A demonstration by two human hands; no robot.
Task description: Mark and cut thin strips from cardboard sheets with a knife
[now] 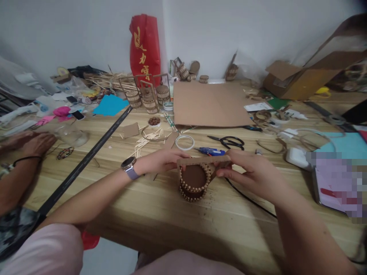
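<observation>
A small round basket (194, 179) of brown cardboard and thin sticks stands low in the middle of the table. Its upper and lower edges show rows of stick ends. A squared cardboard handle (204, 161) reaches across it. With thumb and fingers, my right hand (248, 172) pinches the right corner of this handle. My left hand (166, 160) is closed at the handle's left corner, its fingertips partly hidden behind the cardboard. Just beyond the basket lie a blue glue gun (210, 151), a roll of white tape (185, 142) and black-handled scissors (231, 143).
Finished-looking stick baskets (149, 100) stand behind, near a red bag (145, 46). A large cardboard sheet (210, 103) lies at centre back. Loose sticks (150, 136) are scattered left. A phone (334, 183) stands right; a black cable (252, 198) crosses the table. Another person's hands (37, 143) rest at far left.
</observation>
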